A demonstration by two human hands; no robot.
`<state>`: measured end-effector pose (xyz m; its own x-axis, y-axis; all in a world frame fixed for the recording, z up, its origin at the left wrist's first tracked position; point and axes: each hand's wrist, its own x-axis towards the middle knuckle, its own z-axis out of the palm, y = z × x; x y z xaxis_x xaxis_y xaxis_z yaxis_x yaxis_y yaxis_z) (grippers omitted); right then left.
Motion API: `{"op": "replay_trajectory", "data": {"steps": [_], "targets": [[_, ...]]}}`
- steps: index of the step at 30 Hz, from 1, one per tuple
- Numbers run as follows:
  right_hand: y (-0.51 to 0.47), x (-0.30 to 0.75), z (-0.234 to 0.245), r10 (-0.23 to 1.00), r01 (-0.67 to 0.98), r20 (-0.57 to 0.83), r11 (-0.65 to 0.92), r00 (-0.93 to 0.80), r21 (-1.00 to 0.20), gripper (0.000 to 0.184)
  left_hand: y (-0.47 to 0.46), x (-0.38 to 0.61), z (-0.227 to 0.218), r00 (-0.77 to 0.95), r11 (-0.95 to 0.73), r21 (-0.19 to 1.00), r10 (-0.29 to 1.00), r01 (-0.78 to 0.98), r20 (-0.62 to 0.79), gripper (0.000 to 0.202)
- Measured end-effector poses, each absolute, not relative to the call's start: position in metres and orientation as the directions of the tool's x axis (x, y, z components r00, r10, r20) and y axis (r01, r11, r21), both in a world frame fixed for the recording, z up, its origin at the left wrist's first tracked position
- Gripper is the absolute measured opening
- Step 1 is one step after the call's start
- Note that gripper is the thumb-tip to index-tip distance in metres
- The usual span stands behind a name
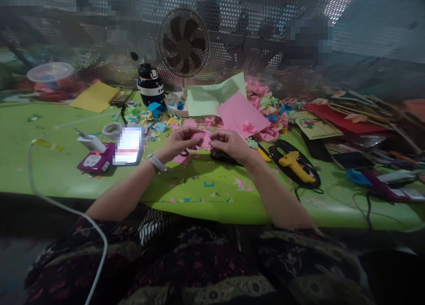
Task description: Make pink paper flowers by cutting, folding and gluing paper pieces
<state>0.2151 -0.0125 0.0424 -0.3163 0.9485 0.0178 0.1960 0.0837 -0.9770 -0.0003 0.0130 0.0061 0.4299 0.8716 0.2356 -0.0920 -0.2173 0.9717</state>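
Between my two hands, over the middle of the green table (pixel 186 181), is a small pink paper piece (pixel 206 141). My left hand (pixel 184 140) pinches its left side, with a pale watch on the wrist. The right side is pinched by the fingers of my right hand (pixel 229 144). Pink paper scraps lie under and around the hands. Just behind them a large pink sheet (pixel 241 114) overlaps a pale green sheet (pixel 212 97). A dark object (pixel 229 158), partly hidden by my right hand, lies beneath it.
To the right, a yellow glue gun (pixel 295 165) rests on a black pad, near a yellow-handled cutter (pixel 264 152). A lit phone (pixel 129 145) and purple power strip (pixel 94 161) are at left. Behind stand a bottle (pixel 150 86) and fan (pixel 183 43). Paper flowers (pixel 260 94) are heaped behind right.
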Motion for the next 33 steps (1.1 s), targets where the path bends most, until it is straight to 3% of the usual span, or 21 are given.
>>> {"op": "replay_trajectory", "data": {"steps": [10, 33], "targets": [[-0.0096, 0.2156, 0.0397, 0.943, 0.196, 0.032, 0.102, -0.332, -0.975, 0.020, 0.0131, 0.0008, 0.0058, 0.430, -0.187, 0.971, 0.872, -0.149, 0.234, 0.041], [-0.0100, 0.2134, 0.0378, 0.933, 0.258, 0.095, 0.192, -0.346, -0.947, 0.016, 0.0091, 0.0034, 0.0056, 0.434, -0.245, 0.964, 0.861, -0.101, 0.264, 0.037]]}}
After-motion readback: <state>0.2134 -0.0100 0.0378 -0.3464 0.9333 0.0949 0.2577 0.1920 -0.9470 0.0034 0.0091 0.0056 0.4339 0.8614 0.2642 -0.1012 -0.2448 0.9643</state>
